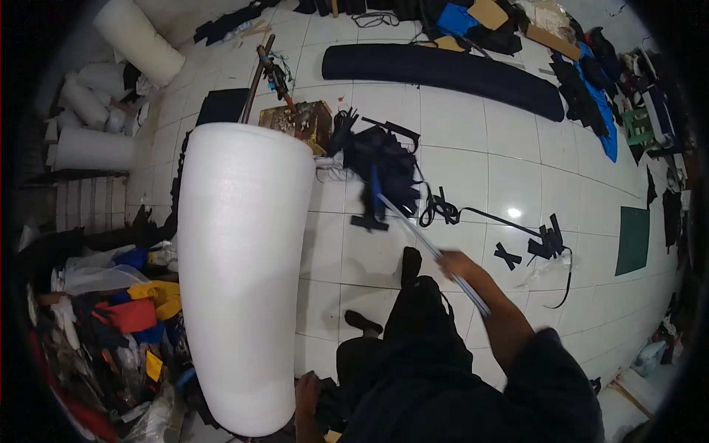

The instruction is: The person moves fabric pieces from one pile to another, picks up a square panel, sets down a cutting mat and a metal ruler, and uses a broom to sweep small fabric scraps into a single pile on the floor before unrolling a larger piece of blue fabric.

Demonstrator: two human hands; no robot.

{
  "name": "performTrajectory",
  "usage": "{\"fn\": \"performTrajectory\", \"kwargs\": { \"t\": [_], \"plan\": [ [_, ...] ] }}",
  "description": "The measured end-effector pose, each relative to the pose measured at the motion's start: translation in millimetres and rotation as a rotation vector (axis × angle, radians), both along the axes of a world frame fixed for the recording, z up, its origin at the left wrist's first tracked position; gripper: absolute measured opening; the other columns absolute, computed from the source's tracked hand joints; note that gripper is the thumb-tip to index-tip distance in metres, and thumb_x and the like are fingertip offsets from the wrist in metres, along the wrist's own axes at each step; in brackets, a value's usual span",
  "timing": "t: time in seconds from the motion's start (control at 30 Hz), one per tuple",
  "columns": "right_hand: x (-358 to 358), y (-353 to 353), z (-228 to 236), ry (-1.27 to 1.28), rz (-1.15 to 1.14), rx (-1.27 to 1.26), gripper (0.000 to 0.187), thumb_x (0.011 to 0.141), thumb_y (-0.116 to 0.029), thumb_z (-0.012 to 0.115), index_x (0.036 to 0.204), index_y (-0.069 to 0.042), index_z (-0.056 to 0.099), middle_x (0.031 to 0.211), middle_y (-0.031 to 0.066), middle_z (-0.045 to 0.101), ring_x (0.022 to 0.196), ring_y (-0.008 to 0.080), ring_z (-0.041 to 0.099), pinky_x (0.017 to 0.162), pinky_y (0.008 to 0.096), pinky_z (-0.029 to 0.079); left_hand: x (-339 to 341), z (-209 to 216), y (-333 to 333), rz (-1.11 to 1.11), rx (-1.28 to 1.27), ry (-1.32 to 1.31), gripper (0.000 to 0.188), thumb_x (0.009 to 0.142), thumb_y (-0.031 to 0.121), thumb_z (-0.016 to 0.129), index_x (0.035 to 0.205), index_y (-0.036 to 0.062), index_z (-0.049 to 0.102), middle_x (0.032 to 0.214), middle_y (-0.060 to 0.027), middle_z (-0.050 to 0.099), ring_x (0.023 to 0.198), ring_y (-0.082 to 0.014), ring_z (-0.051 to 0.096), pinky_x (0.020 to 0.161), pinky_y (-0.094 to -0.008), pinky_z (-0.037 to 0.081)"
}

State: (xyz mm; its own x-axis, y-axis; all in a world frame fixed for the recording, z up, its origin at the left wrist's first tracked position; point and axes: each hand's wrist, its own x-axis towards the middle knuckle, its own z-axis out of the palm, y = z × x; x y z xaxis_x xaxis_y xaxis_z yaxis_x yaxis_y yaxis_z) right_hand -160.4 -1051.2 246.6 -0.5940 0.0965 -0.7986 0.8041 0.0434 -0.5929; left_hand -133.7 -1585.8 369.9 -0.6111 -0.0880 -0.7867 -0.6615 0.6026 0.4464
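My right hand (459, 267) is closed round the pale handle of a broom (421, 234), which slants away to the left. Its blue head (377, 188) rests in a heap of dark navy fabric scraps (384, 155) on the tiled floor. Low in the view, my left hand (306, 391) is beside a large white foam roll (244, 258). Its fingers look loosely extended with nothing in them; whether they touch the roll I cannot tell.
A long dark fabric roll (443, 74) lies across the far floor. Beyond the foam roll stands a stained box (314, 125). Loose dark strips (546, 240) lie to the right, near a green mat (633, 240). Mixed coloured scraps (125, 317) are piled at left.
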Motion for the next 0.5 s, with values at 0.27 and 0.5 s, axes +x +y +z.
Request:
{"fn": "performTrajectory", "kwargs": {
  "t": [0.27, 0.5],
  "plan": [
    [139, 33, 146, -0.317, -0.386, 0.001, 0.054, 0.079, -0.013, 0.05, 0.128, -0.001, 0.031, 0.053, 0.0018, 0.044, 0.039, 0.0113, 0.041, 0.036, 0.0266, 0.037, -82, -30, 76, -0.004, 0.008, -0.128, 0.039, 0.083, 0.025, 0.049, 0.114, 0.0004, 0.047, 0.097, -0.0085, 0.056, 0.081, -0.0158, 0.055, 0.066, -0.0281, 0.044],
    [3, 32, 142, -0.037, -0.255, -0.226, 0.032, 0.083, -0.017, 0.046, 0.11, 0.001, 0.048, 0.05, -0.0004, 0.041, 0.038, 0.0094, 0.039, 0.035, 0.0242, 0.033, -102, -19, 80, 0.128, 0.031, -0.011, 0.036, 0.083, 0.023, 0.05, 0.111, 0.0004, 0.049, 0.09, -0.0055, 0.056, 0.079, -0.0145, 0.055, 0.065, -0.0276, 0.044]
  ]
}}
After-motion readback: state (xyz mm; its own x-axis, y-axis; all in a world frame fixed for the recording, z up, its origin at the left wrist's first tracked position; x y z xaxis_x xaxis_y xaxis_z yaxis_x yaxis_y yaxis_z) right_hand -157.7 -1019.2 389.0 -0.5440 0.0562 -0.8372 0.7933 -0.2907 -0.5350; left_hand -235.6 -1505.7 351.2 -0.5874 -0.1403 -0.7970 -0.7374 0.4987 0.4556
